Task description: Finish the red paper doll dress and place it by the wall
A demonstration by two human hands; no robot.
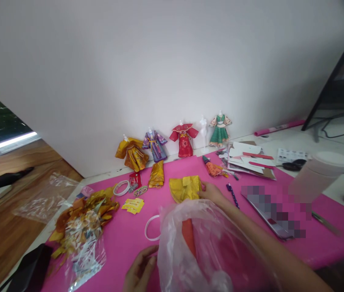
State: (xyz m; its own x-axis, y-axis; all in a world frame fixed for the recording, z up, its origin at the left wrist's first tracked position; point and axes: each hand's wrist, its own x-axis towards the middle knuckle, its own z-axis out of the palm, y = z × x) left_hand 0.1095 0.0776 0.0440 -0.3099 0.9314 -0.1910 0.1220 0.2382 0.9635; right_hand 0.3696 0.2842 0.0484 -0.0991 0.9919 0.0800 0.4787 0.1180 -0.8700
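My right hand (210, 192) reaches past a translucent plastic bag and pinches the right edge of a yellow fabric piece (178, 188), which lies on the pink table cover (123, 243). The translucent bag (178, 243), with something red showing in it, fills the near middle and hides part of my right forearm. At its left edge is my left hand (141, 267), fingers loosely curled and apart from the thumb, with nothing visible between them. A white ring-shaped roll (146, 229) lies just beyond it, partly behind the bag.
Small doll outfits on stands, gold (135, 156), purple (154, 144), red (185, 140) and green (219, 132), line the wall beside a bare white mannequin (203, 132). Left lies a heap of orange-yellow scraps (80, 215); right are a pen (232, 195), a phone (269, 215) and a lidded cup (318, 178).
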